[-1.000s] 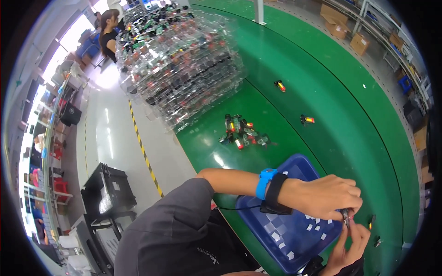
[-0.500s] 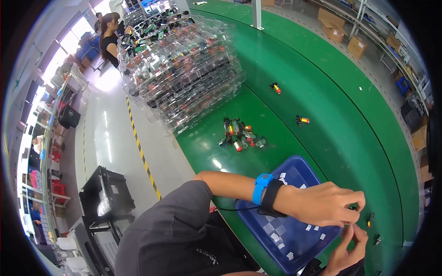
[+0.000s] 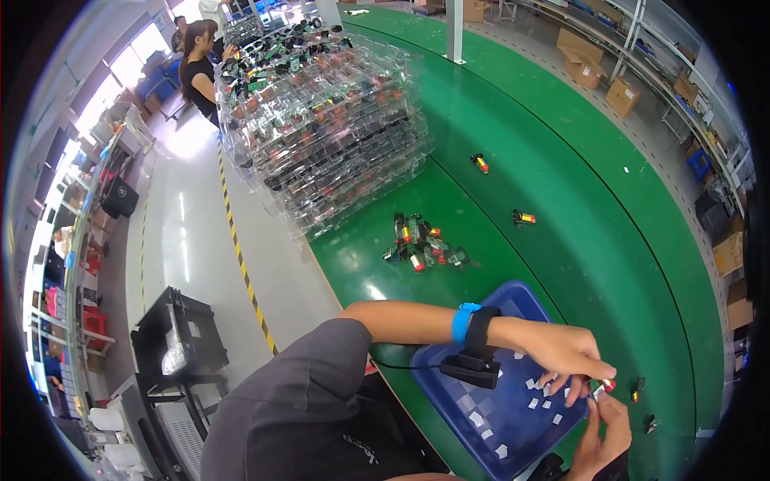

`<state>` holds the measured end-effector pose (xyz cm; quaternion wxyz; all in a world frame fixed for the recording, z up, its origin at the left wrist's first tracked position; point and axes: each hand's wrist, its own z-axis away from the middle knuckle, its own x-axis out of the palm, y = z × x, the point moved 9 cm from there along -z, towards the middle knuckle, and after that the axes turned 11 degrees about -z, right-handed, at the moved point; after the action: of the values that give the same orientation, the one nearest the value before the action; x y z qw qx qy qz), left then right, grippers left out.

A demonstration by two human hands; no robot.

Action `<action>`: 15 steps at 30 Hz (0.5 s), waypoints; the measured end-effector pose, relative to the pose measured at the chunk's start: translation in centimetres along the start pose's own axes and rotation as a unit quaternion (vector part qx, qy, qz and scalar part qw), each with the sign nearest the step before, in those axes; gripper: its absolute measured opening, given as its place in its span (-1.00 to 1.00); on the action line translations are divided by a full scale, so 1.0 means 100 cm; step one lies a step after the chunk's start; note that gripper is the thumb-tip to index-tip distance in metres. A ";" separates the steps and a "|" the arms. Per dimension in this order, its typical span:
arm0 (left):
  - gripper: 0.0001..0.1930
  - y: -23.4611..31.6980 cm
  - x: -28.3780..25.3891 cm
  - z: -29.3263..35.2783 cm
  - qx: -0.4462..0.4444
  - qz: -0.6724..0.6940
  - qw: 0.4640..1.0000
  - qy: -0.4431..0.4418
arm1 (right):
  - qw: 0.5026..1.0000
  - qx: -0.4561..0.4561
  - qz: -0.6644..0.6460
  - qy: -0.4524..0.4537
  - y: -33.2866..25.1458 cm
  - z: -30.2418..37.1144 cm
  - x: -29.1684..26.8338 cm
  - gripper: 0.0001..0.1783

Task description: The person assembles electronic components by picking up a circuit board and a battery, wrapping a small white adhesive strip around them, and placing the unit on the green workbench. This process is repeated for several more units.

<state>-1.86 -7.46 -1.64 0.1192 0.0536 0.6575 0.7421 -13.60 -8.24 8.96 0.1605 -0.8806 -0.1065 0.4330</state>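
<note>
My left hand [image 3: 553,353], with a blue band and a black strap at its wrist, reaches across a blue tray [image 3: 523,293]. Its thumb and fingers are closed on a small electronic assembly [image 3: 609,386] with a red end, mostly covered by the fingers. From below, my right hand [image 3: 603,437] pinches at the same piece, its fingertips touching it; something small and white shows between the hands. Several small white labels [image 3: 502,451] lie scattered in the tray. A black device [image 3: 469,371] hangs under my left wrist.
Tall stacked clear plastic trays [image 3: 337,144] full of assemblies stand at the far left. A loose heap of assemblies [image 3: 421,243] lies on the green table [image 3: 577,208]; single ones lie right of it, such as one red-yellow assembly [image 3: 525,217]. A person [image 3: 199,72] stands behind the stack.
Both hands have moved slightly left and the left hand has turned, its fingers now pointing down over the tray. The assembly's red end has come into sight between the hands.
</note>
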 end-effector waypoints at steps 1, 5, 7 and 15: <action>-0.57 0.002 0.000 -0.003 0.048 0.012 0.999 0.011 | 1.000 -0.008 -0.006 -0.012 -0.003 -0.003 0.003 -0.82; -0.59 0.011 -0.003 -0.002 0.101 0.000 0.994 0.046 | 0.938 0.280 -0.193 0.066 0.049 0.028 0.005 -0.78; -0.60 0.010 -0.005 0.004 0.096 -0.014 0.993 0.068 | 0.933 0.286 -0.198 0.091 0.058 0.034 0.016 -0.81; -0.72 0.020 -0.007 0.007 0.201 -0.183 0.945 0.181 | 0.931 0.300 -0.186 0.090 0.087 0.051 0.025 -0.87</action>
<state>-1.25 -7.13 0.51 0.1190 -0.1797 0.8019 0.5573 -15.71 -14.45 0.94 0.5036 -0.7914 -0.1184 0.3257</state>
